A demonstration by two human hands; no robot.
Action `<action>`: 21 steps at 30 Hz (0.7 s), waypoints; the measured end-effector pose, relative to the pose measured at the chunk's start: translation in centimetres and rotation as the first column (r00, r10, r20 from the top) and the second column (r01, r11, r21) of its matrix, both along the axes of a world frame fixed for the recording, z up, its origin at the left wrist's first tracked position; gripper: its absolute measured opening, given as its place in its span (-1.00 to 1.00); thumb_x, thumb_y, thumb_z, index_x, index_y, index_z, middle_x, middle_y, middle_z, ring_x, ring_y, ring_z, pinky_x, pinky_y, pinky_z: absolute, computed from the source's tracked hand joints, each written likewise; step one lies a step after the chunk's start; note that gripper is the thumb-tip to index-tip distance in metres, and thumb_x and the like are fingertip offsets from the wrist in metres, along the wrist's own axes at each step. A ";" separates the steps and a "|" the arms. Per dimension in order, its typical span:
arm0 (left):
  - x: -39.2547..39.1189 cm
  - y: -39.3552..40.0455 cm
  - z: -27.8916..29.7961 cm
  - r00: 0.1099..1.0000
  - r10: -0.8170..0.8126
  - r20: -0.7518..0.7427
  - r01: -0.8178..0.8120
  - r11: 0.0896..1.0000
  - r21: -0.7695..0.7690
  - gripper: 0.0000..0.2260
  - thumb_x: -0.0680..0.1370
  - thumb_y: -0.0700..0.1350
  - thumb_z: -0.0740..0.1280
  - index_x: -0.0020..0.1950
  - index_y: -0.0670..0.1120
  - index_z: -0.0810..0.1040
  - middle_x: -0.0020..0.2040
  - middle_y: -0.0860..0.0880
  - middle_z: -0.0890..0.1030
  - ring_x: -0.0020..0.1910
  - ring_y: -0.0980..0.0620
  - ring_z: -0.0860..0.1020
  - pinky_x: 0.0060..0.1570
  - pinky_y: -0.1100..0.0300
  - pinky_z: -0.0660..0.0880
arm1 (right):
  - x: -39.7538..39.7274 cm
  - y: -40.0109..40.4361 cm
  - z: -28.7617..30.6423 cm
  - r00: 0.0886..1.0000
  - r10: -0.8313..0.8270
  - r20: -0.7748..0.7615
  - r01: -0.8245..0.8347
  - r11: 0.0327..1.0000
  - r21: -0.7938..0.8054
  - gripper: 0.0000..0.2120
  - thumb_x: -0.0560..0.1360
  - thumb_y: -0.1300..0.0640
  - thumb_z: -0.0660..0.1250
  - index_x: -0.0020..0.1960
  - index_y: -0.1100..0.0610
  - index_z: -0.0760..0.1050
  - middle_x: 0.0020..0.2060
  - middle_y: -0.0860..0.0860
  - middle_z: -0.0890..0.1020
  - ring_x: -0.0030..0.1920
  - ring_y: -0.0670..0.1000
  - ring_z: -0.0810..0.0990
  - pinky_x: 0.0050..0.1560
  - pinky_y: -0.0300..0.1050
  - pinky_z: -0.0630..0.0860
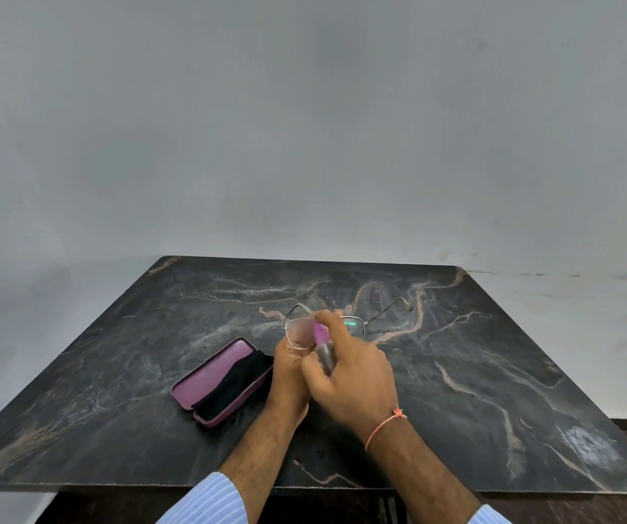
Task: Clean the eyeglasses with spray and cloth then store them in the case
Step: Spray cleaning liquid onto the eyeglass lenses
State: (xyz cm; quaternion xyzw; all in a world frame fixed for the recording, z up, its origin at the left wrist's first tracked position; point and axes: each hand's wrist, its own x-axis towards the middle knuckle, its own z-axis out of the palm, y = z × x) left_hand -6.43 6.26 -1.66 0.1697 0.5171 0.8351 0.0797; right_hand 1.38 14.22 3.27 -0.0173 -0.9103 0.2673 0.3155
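Note:
Thin metal-framed eyeglasses [301,332] are held above the dark marble table [493,372], temples unfolded and pointing away. My left hand [287,376] grips them from below at the left lens. My right hand [350,376] holds a small spray bottle [322,344] with a pink top, its index finger on the top and the nozzle close to the left lens. An open purple case [216,372] lies on the table to the left of my hands. A black cloth [237,380] sits inside it, partly spilling over the rim.
A plain grey wall stands behind the table. The table's front edge runs just below my forearms, with a dark floor beneath. A pale worn patch [592,448] marks the table's near right corner.

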 end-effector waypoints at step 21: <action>-0.4 0.6 0.0 0.990 0.133 -0.055 -0.137 0.987 -0.079 -0.79 0.70 -0.17 0.39 0.22 0.12 0.69 0.21 0.09 0.78 0.14 0.03 0.68 -0.01 0.12 0.60 | 4.6 13.7 -5.2 0.939 -0.330 0.096 0.344 0.889 -0.301 -0.69 0.54 -0.15 0.50 0.22 -0.10 0.58 -0.09 -0.23 0.71 -0.08 -0.09 0.70 0.04 0.08 0.67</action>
